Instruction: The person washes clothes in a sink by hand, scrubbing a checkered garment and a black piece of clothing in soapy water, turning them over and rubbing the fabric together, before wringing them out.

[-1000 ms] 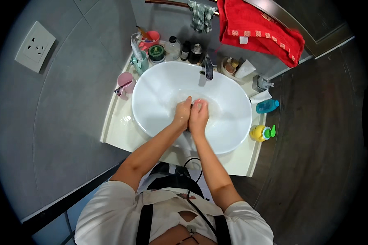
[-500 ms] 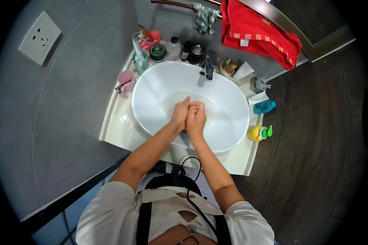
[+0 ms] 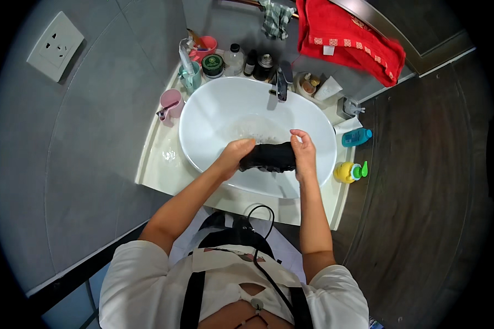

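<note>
A black piece of wet-looking cloth [image 3: 269, 157] is stretched sideways above the near half of the white oval basin [image 3: 206, 115]. Its exact kind cannot be made out. My left hand [image 3: 236, 156] grips one end, with the thumb lying along the top. At the other end, my right hand [image 3: 304, 154] pinches the cloth, and some of its fingertips stick up past the edge. Behind the cloth, shallow water with ripples lies in the bottom of the basin. The dark faucet [image 3: 281, 88] stands at the basin's far rim.
A pink cup [image 3: 172, 103], a green-lidded jar [image 3: 212, 65] and several bottles line the counter's left and back. On the right stand a blue bottle [image 3: 357, 137] and a yellow pump bottle [image 3: 348, 172]. A red towel [image 3: 348, 41] hangs behind. A black cable [image 3: 262, 207] loops by my waist.
My hands were together low in the basin, hiding most of what they held. They have moved apart, the right one going rightward, and the black cloth now spans between them.
</note>
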The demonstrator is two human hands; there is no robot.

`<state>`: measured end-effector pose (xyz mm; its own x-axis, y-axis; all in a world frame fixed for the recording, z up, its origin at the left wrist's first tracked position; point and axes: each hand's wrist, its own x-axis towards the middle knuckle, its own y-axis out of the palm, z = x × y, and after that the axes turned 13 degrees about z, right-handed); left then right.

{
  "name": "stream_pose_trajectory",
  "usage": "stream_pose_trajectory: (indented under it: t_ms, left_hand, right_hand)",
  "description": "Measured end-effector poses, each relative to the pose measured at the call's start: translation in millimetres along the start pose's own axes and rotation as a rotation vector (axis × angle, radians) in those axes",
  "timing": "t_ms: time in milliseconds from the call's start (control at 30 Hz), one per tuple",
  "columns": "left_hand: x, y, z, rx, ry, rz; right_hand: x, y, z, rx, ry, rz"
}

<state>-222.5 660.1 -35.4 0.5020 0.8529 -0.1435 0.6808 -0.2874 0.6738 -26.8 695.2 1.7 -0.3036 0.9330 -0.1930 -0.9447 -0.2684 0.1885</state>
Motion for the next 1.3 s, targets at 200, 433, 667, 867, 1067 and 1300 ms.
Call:
stream_pose_trajectory:
  t_ms: [200, 433, 667, 867, 1067, 1300]
  left_hand:
    - [-3.0, 3.1, -1.1, 0.087, -0.054, 0.104]
    - [35.1, -54.1, 90.0, 0.086, -0.358, -0.255]
    - [83.4, -73.1, 86.2, 0.967, -0.182, -0.358]
    - [120.0, -139.9, 94.4, 0.903, 0.034, -0.704]
    - [104.5, -149.2, 97.2, 1.390, -0.326, -0.621]
    - [111.7, -150.6, 104.8, 1.674, -0.333, -0.570]
  right_hand:
    - [-17.2, -24.1, 25.4, -0.059, 0.168, 0.213]
    - [17.4, -81.1, -86.1, -0.716, 0.769, 0.625]
    - [82.6, -88.9, -93.5, -0.219, 0.495, 0.471]
    - [140.4, -61.5, -149.8, -0.691, 0.143, 0.290]
    - [137.3, -33.9, -212.1, -1.100, 0.350, 0.668]
    - [131.6, -6.5, -186.8, -1.342, 0.480, -0.045]
